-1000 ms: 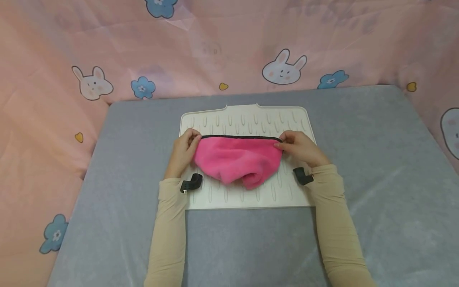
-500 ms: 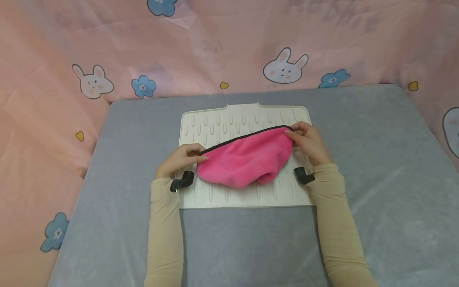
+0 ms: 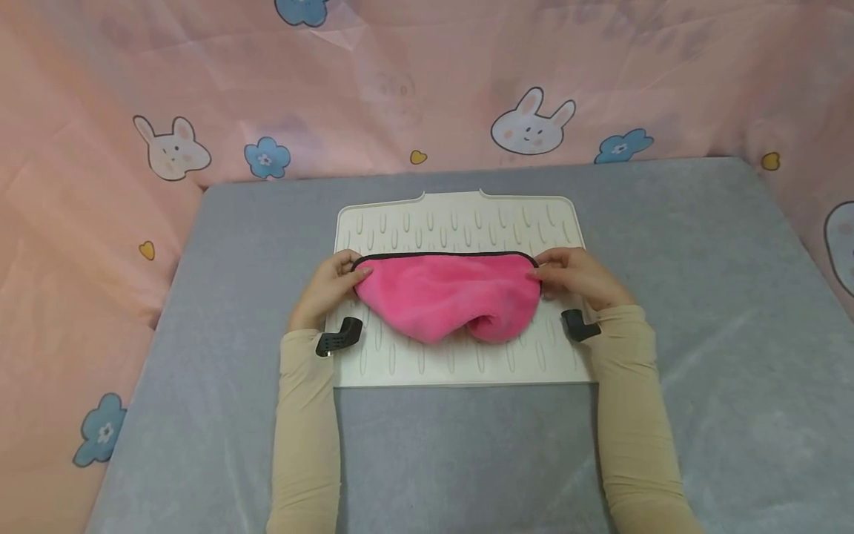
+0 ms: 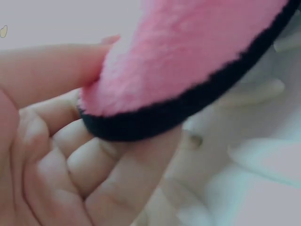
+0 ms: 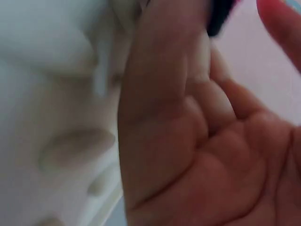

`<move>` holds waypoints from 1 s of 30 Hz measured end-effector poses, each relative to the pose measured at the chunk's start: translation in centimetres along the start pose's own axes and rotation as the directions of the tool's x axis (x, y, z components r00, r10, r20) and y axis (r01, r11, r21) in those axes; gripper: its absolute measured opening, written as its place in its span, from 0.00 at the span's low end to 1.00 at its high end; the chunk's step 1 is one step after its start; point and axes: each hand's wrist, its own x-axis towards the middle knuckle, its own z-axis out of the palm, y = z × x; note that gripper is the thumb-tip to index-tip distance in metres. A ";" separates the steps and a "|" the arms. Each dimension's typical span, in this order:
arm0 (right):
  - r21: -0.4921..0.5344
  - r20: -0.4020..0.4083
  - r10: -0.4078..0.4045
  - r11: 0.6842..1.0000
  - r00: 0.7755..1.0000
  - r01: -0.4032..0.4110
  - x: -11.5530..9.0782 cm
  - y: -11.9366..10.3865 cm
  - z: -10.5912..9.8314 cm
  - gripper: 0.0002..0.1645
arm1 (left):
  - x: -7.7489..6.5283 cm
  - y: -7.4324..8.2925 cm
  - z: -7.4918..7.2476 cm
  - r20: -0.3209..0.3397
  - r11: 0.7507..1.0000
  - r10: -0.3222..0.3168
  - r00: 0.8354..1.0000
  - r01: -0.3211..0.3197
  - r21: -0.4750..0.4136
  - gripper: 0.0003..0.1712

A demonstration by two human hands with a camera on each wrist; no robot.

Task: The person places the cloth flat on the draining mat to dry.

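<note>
A pink plush cloth (image 3: pixel 427 297) with black edge binding (image 4: pixel 136 125) is stretched between two hands over the middle of a white ridged mat (image 3: pixel 414 222). Its bound edge runs nearly parallel to the mat's far edge, straight along the middle and bending down at both ends. The lower part falls in loose folds toward the mat's near edge, with one fold curling inward right of the middle. Whether the cloth's underside touches the mat cannot be told.

The left hand (image 3: pixel 325 288), across the mat's left edge, pinches the cloth's left end: thumb on the pink face, fingers behind the binding, the grip narrow. The right hand (image 3: pixel 579 277), across the mat's right edge, holds the other end in a similar narrow grip, thumb in front; the right wrist view is blurred and shows only a scrap of the binding.

The mat has a raised rim, and its far edge is stepped by a notched section at the middle. It lies on a grey worktop (image 3: pixel 467 460) near the far edge, with a strip of grey between. Broad grey margins extend from the mat to the worktop's left and right edges, and another lies in front of it, between two beige sleeves (image 3: pixel 307 430) that cover the mat's near corners. A pink rabbit-print curtain (image 3: pixel 373 81) rises along the worktop's far edge.
</note>
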 end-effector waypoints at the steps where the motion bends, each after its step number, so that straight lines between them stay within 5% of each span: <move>1: 0.010 0.023 0.009 1.000 1.000 -0.010 -0.1 0.1 0.0 0.24 | 0.0 0.0 0.0 -0.022 1.000 0.004 1.000 -0.004 -0.006 0.09; 5: 0.030 0.091 0.033 0.999 0.995 -0.036 -0.1 0.0 0.1 0.20 | 0.0 0.0 0.1 -0.103 0.998 0.002 0.995 -0.008 -0.063 0.09; 8: 0.041 0.078 0.009 0.999 0.997 -0.012 0.0 -0.1 0.3 0.15 | -0.1 0.0 0.0 -0.088 0.995 -0.011 0.996 0.003 -0.096 0.10; 11: 0.072 0.016 -0.029 0.997 0.999 0.028 0.1 0.0 0.3 0.11 | -0.4 0.0 -0.3 0.055 0.995 -0.039 0.998 0.044 -0.086 0.12; 14: 0.123 -0.032 -0.052 0.991 0.998 0.056 0.3 0.3 0.2 0.10 | -0.9 0.0 -0.7 0.239 0.991 -0.065 0.969 0.090 -0.094 0.16; 17: 0.176 -0.044 -0.056 0.982 0.997 0.063 0.4 0.6 0.0 0.10 | -1.1 0.0 -0.8 0.311 0.986 -0.067 0.948 0.110 -0.124 0.14; 22: 0.269 -0.072 -0.061 0.960 0.996 0.078 0.4 0.9 -0.1 0.09 | -0.6 -0.3 -0.5 0.102 0.994 -0.034 0.994 0.045 -0.099 0.09; 26: 0.288 -0.131 -0.064 0.952 0.989 0.100 0.3 1.0 -0.2 0.08 | 0.0 -0.2 0.1 -0.077 0.992 -0.020 0.997 0.010 -0.129 0.13; 28: 0.292 -0.181 -0.057 0.950 0.982 0.109 0.3 0.9 -0.2 0.08 | 0.0 -0.2 0.2 -0.059 0.994 -0.013 0.998 0.007 -0.105 0.14; 30: 0.312 -0.236 -0.047 0.942 0.971 0.121 0.2 0.9 -0.3 0.07 | -0.1 -0.2 0.1 0.042 0.995 -0.016 0.999 0.020 -0.096 0.15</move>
